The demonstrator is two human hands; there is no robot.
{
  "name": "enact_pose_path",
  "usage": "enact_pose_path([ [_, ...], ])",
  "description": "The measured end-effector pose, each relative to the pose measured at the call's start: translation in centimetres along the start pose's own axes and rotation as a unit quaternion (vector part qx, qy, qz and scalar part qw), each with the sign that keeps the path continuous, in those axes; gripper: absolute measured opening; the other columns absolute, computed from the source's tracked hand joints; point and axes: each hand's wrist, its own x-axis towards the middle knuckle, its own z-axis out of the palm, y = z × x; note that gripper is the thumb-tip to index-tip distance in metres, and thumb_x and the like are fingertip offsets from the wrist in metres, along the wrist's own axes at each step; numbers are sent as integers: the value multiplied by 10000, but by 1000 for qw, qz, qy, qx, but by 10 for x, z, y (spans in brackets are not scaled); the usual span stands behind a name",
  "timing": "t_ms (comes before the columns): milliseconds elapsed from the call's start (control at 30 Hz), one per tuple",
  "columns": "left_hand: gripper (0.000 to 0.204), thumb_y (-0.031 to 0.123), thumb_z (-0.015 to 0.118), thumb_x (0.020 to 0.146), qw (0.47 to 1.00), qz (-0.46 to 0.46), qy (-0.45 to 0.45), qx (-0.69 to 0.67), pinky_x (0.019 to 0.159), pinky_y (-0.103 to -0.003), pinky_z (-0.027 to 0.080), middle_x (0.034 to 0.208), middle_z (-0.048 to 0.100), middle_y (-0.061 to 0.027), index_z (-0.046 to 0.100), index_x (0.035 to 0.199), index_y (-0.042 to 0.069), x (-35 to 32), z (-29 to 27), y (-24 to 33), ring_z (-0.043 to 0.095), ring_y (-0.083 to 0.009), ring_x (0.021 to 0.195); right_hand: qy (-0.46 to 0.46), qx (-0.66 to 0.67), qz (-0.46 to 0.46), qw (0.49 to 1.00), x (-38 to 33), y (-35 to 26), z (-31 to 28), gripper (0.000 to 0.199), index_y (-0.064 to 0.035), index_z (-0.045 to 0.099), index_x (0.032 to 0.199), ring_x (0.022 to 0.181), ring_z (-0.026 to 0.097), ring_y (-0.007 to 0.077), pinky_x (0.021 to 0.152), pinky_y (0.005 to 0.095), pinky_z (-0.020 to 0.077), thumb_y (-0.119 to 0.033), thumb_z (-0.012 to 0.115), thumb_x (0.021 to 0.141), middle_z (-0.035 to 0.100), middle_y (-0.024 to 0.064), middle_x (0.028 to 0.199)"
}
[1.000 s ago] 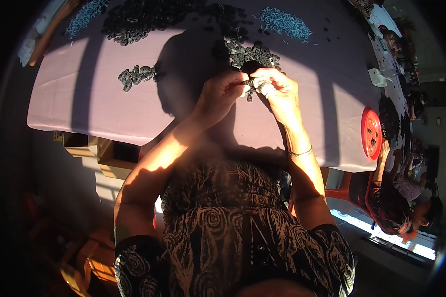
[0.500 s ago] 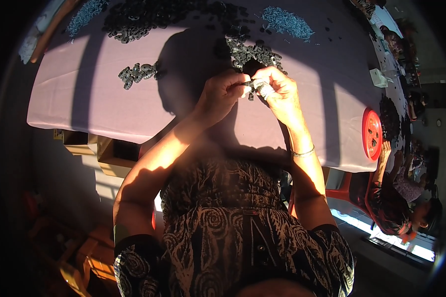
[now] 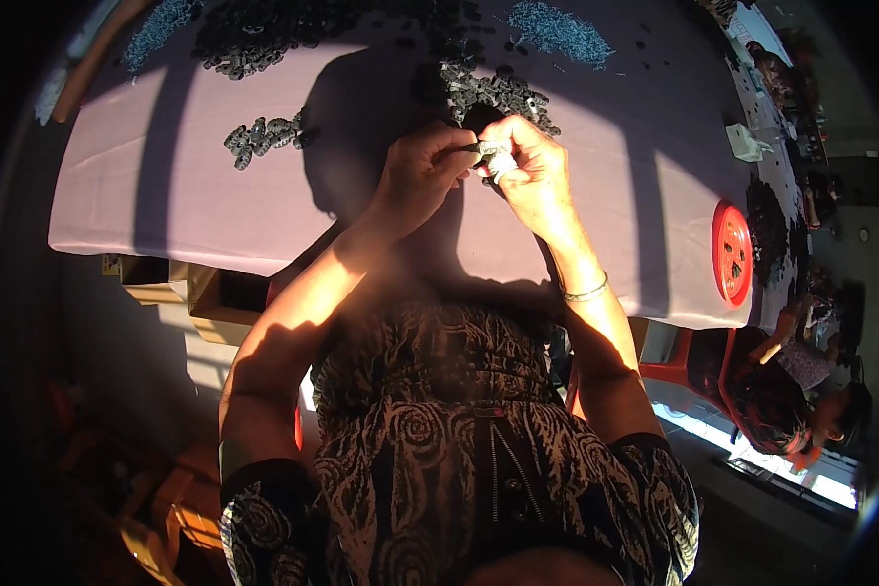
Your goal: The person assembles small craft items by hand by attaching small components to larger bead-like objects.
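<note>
My left hand (image 3: 420, 176) and my right hand (image 3: 531, 176) meet above the cloth-covered table (image 3: 254, 210), both closed in a pinch. Between their fingertips is a small black part (image 3: 477, 148), mostly covered by the fingers. A finger of my right hand has white wrapping (image 3: 501, 161) around it. Just beyond the hands lies a heap of small black ring-like parts (image 3: 493, 93). A smaller cluster of similar black parts (image 3: 262, 139) lies to the left, in sunlight.
Farther back spreads a large black heap (image 3: 254, 41), with bluish piles of tiny pieces (image 3: 562, 37) (image 3: 158, 34) at either side. A red round tray (image 3: 732, 254) holds a few dark pieces at the right edge. Another person (image 3: 767, 391) sits beyond it. Cardboard boxes (image 3: 156, 290) stand below the table.
Both hands have turned slightly and stay together around the small part. The whole view has shifted a little. The other person's hand has moved away from the red tray.
</note>
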Motion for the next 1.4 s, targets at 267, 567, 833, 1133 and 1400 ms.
enact_pose_path([
  [267,186,-1,560,894,997,40,-60,-29,659,-201,440,843,545,-10,609,1069,-40,2,-2,-2,515,-64,728,-36,5,34,999,-2,-18,-18,126,-35,620,960,713,570,99,614,248,471,-6,546,862,622,10,797],
  [567,196,-37,566,875,993,67,-57,-77,678,-210,431,904,528,0,616,1064,-16,0,0,-2,499,-62,768,-54,195,232,952,-5,-19,-23,471,-53,584,775,474,421,65,431,212,322,-458,448,972,540,7,623],
  [833,208,-57,548,865,981,169,-63,-66,765,-221,440,1062,498,-20,625,1045,14,-6,15,15,517,-84,903,-241,518,282,771,-20,12,-30,474,-40,520,869,590,358,91,451,200,243,-506,604,844,375,-23,639],
  [1133,144,-40,545,839,984,105,-87,-116,663,-222,481,977,536,-50,628,952,-8,-21,21,48,561,-106,800,-168,608,259,731,-37,6,-7,398,-98,490,849,549,408,105,465,220,327,-428,700,772,411,-12,663],
  [1400,160,7,674,779,904,293,42,307,690,-325,507,992,549,-94,619,929,5,3,-21,42,602,-249,817,-194,480,250,818,-25,-19,-6,494,-120,428,739,513,265,48,435,192,165,-581,497,901,312,-62,616],
])
